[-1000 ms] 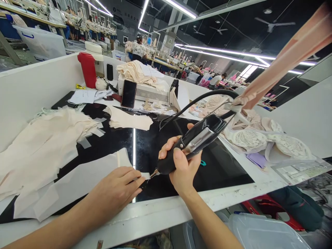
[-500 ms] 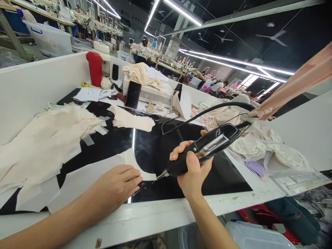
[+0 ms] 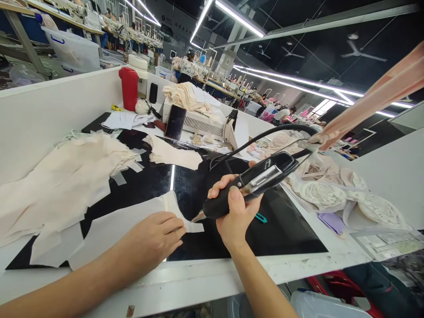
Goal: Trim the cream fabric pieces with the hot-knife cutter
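Near the glossy black tabletop's (image 3: 291, 234) front edge, the left hand (image 3: 155, 240) presses long white fabric (image 3: 126, 218) running rightward toward the corded black tool (image 3: 265, 176) the right hand (image 3: 236, 216) grips.

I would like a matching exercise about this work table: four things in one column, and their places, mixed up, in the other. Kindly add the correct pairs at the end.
Things
1. black handheld tool
2. phone
3. purple piece
4. red container

Places
A. next to the white lace cups
B. just left of the black cylinder
C. in the right hand
D. propped in front of the white vented box

Pairs: 1-C, 2-D, 3-A, 4-B
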`<move>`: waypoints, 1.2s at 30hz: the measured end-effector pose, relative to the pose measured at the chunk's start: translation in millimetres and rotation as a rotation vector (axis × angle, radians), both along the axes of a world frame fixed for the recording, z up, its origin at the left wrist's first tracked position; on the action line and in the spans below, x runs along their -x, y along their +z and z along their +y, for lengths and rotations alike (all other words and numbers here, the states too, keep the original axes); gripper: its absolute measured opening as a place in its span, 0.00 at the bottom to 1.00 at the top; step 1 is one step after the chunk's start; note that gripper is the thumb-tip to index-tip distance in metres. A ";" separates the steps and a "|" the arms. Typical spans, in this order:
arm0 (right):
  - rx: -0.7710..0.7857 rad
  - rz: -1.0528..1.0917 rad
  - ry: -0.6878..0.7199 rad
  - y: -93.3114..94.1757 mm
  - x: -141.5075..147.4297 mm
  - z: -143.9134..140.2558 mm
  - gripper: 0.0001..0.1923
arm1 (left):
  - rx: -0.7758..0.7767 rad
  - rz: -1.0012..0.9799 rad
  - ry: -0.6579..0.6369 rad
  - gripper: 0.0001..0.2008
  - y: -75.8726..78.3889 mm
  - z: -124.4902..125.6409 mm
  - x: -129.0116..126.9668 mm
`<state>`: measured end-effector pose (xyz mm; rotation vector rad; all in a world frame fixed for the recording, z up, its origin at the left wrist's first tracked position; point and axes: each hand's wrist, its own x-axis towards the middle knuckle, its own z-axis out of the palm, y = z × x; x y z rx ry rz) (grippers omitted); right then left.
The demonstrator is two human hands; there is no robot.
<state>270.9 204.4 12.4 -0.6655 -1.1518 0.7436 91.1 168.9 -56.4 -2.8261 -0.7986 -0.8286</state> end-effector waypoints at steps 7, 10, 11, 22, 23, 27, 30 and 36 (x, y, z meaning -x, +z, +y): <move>-0.004 -0.027 -0.001 -2.1 2.9 -1.0 0.27 | -0.030 0.000 0.002 0.13 0.3 -0.5 -0.3; 0.008 -0.020 0.004 0.4 1.3 -1.3 0.26 | -0.024 0.007 -0.001 0.13 0.5 -0.6 0.0; 0.008 -0.010 -0.005 2.0 0.1 -1.3 0.26 | -0.019 0.015 -0.003 0.12 0.2 -0.7 0.1; 0.015 -0.013 -0.079 1.5 -11.5 -4.7 0.27 | -0.018 -0.015 -0.001 0.10 2.7 -0.7 1.9; 0.013 -0.022 -0.079 0.6 -11.7 -4.6 0.27 | -0.015 -0.015 -0.005 0.10 3.2 -0.6 2.0; 0.019 -0.027 -0.066 1.4 -11.4 -4.9 0.26 | 0.004 -0.013 -0.007 0.11 4.5 -0.3 1.7; 0.012 0.039 -0.037 4.8 -8.9 -8.1 0.25 | -0.006 -0.012 -0.013 0.13 5.2 0.2 1.4; -0.024 0.053 0.047 3.3 -1.7 -15.2 0.24 | 0.044 -0.006 -0.025 0.14 8.2 0.8 2.7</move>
